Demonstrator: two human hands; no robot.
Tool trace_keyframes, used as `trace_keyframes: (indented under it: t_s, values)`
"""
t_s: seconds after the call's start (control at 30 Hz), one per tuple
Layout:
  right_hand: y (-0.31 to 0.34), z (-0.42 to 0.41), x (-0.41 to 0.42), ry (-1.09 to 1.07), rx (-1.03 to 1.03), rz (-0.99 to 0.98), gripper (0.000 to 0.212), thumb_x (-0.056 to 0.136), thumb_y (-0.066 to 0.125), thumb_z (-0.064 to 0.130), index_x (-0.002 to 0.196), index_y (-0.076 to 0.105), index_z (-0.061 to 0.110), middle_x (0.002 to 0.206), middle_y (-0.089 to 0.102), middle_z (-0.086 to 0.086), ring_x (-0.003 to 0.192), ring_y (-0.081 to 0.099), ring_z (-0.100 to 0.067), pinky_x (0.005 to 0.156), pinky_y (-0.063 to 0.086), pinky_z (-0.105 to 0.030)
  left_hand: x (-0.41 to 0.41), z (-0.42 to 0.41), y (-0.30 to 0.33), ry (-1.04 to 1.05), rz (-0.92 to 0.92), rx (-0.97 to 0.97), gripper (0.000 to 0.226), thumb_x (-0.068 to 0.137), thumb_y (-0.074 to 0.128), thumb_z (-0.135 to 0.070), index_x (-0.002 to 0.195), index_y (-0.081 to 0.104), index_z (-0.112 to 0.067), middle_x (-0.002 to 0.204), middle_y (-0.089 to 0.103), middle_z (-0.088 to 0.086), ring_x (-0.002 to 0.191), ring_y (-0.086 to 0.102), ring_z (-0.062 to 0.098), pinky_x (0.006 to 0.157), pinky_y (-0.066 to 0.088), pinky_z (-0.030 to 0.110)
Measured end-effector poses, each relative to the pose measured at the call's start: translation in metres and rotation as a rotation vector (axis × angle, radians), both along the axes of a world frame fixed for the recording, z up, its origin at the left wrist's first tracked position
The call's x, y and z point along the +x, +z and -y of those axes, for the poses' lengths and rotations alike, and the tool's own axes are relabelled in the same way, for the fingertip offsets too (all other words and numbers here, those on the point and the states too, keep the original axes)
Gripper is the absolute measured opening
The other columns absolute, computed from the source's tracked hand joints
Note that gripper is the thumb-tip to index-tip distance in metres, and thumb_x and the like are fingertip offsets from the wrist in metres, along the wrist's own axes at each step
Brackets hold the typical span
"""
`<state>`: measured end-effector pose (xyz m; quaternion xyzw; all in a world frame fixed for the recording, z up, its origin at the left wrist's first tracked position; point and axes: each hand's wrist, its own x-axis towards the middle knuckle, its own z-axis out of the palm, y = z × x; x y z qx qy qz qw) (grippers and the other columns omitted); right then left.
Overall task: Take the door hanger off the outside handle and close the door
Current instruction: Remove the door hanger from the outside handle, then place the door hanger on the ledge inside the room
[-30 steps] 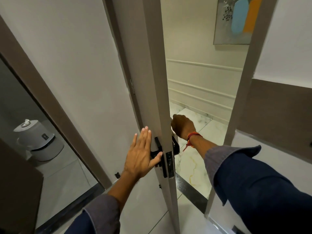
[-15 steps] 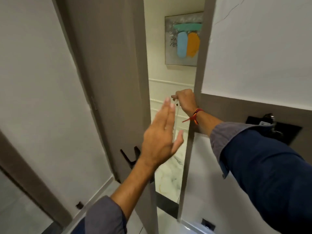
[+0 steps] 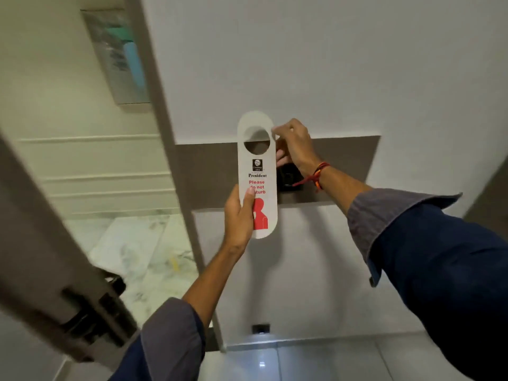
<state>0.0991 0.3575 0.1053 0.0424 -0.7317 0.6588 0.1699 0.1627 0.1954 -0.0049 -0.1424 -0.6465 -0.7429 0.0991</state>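
Framed painting [image 3: 121, 56] at upper left of frame, blurred, w/ blue shape. Marble floor [image 3: 143, 248] at centre left. Brown wall band [image 3: 346, 166] across middle, black panel [image 3: 288, 178] on it. Small black socket [image 3: 260, 328] bottom centre.

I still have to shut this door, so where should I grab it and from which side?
Take the door by its dark lever handle, low at its free edge. Likely reach with the left hand, the nearer one, once it leaves the door hanger; the right hand can keep that.
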Motion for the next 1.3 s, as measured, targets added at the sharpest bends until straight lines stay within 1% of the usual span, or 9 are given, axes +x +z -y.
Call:
trace_keyframes:
  t_s: [0.07,0.13,0.27,0.4,0.53,0.67,0.9,1.1,1.3]
  values:
    - [-0.020,-0.058,0.021,-0.006,0.087,0.035,0.019,0.100,0.062,0.024,0.099,0.052,0.008,0.077,0.073,-0.025,0.050,0.070,-0.028,0.042,0.054,-0.028,-0.004,-0.049,0.001,-0.089,0.035,0.027,0.015,0.105,0.054,-0.023,0.118,0.063,-0.025,0.105,0.078,-0.014,0.098,0.076,0.012,0.076,0.060,0.023]
    - [-0.040,-0.110,0.043,0.014,0.191,0.096,0.019,0.105,0.061,0.023,0.104,0.066,0.004,0.092,0.080,-0.024,0.068,0.077,-0.036,0.051,0.059,-0.032,-0.003,-0.096,-0.002,-0.117,0.044,0.002,0.016,0.104,0.057,-0.023,0.119,0.061,-0.021,0.108,0.077,-0.012,0.097,0.076,0.011,0.073,0.060,0.022]
    - [-0.075,-0.241,0.101,-0.071,0.230,0.217,0.015,0.105,0.062,0.024,0.111,0.074,0.014,0.094,0.083,0.000,0.078,0.082,-0.018,0.057,0.065,-0.031,0.019,-0.220,-0.025,-0.303,0.095,-0.071,0.015,0.100,0.064,-0.022,0.115,0.062,-0.023,0.102,0.078,-0.019,0.094,0.077,0.011,0.069,0.061,0.021]
    - [-0.132,-0.359,0.162,-0.195,0.219,0.324,0.027,0.105,0.062,0.012,0.126,0.066,-0.005,0.110,0.078,-0.023,0.079,0.079,-0.026,0.051,0.062,-0.028,0.047,-0.325,-0.076,-0.519,0.226,-0.199,0.019,0.104,0.057,-0.022,0.118,0.068,-0.015,0.110,0.080,-0.003,0.094,0.079,0.021,0.073,0.064,0.032]
    - [-0.200,-0.471,0.245,-0.361,0.201,0.429,0.029,0.103,0.066,0.010,0.127,0.068,-0.007,0.121,0.076,-0.023,0.098,0.079,-0.031,0.057,0.062,-0.016,0.085,-0.441,-0.133,-0.648,0.311,-0.420,0.016,0.098,0.067,-0.024,0.110,0.075,-0.016,0.113,0.080,0.001,0.088,0.080,0.020,0.074,0.066,0.038]
    - [-0.273,-0.579,0.321,-0.481,0.007,0.535,0.023,0.098,0.072,0.010,0.121,0.069,0.010,0.131,0.073,-0.021,0.088,0.080,-0.005,0.069,0.066,-0.021,0.118,-0.577,-0.190,-0.704,0.347,-0.563,0.011,0.093,0.074,-0.016,0.099,0.079,-0.008,0.109,0.080,0.007,0.086,0.079,0.024,0.078,0.066,0.049]
    - [-0.382,-0.660,0.355,-0.630,-0.056,0.649,0.094,0.082,0.077,-0.015,0.156,0.026,0.013,0.144,0.057,-0.018,0.131,0.062,-0.042,0.095,0.058,-0.068,0.136,-0.730,-0.288,-0.619,0.427,-0.782,0.011,0.088,0.079,-0.014,0.094,0.080,-0.005,0.104,0.079,0.012,0.079,0.074,0.025,0.077,0.065,0.039]
    - [-0.444,-0.711,0.328,-0.524,0.248,0.852,0.103,0.090,0.076,-0.003,0.167,0.012,0.021,0.154,0.051,-0.013,0.145,0.051,-0.037,0.115,0.046,-0.062,0.118,-0.784,-0.348,-0.649,0.240,-1.000,0.023,0.095,0.071,-0.029,0.096,0.074,-0.006,0.109,0.078,0.011,0.087,0.077,0.030,0.079,0.066,0.043]
    - [-0.466,-0.730,0.310,-0.423,0.488,1.081,0.105,0.090,0.081,0.013,0.168,0.011,0.017,0.162,0.043,-0.015,0.146,0.048,-0.040,0.115,0.046,-0.056,0.107,-0.787,-0.370,-0.797,0.067,-1.145,0.028,0.098,0.066,-0.031,0.112,0.061,-0.007,0.125,0.070,0.012,0.109,0.071,0.035,0.094,0.060,0.051]
